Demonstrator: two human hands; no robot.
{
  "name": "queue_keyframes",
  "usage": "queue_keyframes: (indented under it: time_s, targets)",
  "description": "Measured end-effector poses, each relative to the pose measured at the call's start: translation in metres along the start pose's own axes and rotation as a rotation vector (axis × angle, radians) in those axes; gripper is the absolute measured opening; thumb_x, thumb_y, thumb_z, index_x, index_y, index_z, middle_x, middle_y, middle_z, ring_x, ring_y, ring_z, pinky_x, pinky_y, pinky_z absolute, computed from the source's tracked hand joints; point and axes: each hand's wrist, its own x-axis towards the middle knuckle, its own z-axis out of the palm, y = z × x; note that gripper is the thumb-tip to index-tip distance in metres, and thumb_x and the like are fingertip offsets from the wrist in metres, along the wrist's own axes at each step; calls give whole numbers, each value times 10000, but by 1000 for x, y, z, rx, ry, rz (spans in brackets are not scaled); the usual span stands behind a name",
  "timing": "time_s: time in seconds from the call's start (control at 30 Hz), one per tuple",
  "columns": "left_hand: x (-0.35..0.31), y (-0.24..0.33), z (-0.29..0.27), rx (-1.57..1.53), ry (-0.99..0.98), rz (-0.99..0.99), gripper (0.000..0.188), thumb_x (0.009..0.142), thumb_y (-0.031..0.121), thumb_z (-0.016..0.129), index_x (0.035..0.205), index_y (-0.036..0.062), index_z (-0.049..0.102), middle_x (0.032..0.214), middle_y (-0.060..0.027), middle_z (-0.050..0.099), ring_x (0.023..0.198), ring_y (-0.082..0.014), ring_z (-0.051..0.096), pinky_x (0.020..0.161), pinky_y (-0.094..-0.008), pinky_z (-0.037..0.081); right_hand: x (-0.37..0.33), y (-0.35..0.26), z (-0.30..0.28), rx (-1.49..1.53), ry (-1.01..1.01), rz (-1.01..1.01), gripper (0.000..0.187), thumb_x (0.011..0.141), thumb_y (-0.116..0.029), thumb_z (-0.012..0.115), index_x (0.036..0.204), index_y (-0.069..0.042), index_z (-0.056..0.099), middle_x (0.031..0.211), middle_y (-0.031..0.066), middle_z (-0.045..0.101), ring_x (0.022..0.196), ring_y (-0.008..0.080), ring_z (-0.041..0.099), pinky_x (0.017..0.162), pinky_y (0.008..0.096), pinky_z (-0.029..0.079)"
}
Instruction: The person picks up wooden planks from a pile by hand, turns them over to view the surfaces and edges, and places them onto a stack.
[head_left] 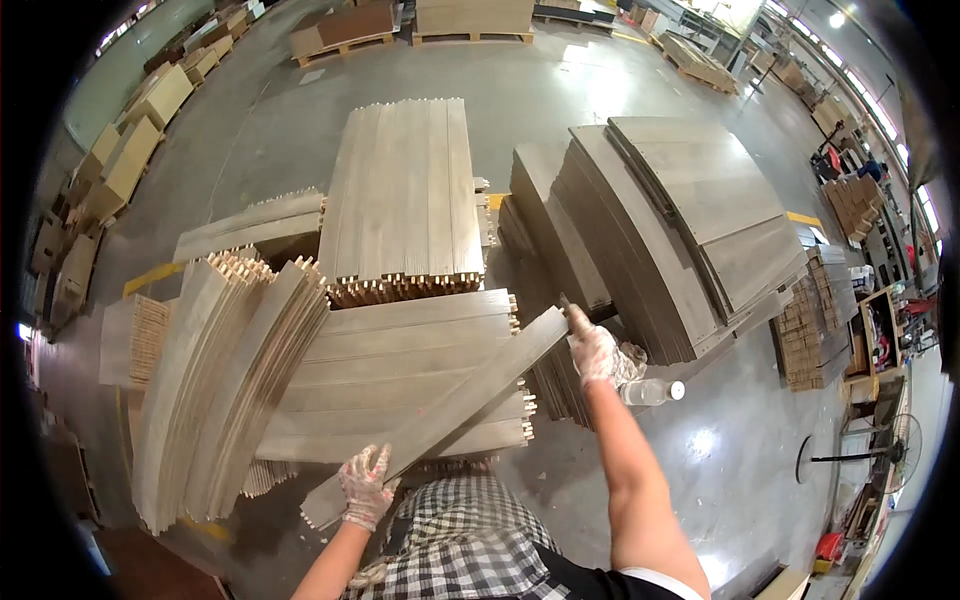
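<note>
A long grey wooden board [470, 385] lies slanted in front of me, over a stack of similar boards [385, 365]. My left hand [366, 487], in a thin patterned glove, grips its near lower end. My gloved right hand [592, 345] is closed beside the far upper end. A small dark tip shows past its fingers, but I cannot make out what it belongs to. Next to my right wrist sit a crumpled clear plastic bag [630, 362] and a clear bottle [652, 392] with a white cap.
Curved board stacks [195, 390] lean at the left. Beyond the middle stack stands a taller pile with pegged ends [405, 190]. Large grey panels [690, 210] are piled at the right. A fan [890, 452] stands far right, and loaded pallets [472, 22] line the back.
</note>
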Motion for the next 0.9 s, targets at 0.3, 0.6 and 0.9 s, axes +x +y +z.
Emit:
queue_keyframes:
  time_s: [0.3,0.6,0.9]
  targets:
    - [0,0,7,5,71,-10,718,624,304,779,1288,161,546,1207,-103,527,1100,-288,502,921,-455,381,-15,-27,15,-240,-105,-22,451,845,-111,545,1281,-221,567,861,174,673,774,316,666,656,440,526]
    - [-14,-6,16,-40,116,-68,842,626,327,787,1356,85,446,1170,-113,559,1071,-293,523,918,-466,394,-67,-36,61,-126,26,-89,548,792,-70,534,1320,-218,520,773,142,662,597,298,631,557,416,505]
    - [-8,-7,8,-227,112,-146,943,653,327,783,1401,-21,327,1164,-110,594,1021,-305,552,907,-428,415,-141,-119,77,-158,-327,-299,644,761,-11,589,1376,-156,462,1113,131,656,767,258,673,628,384,547]
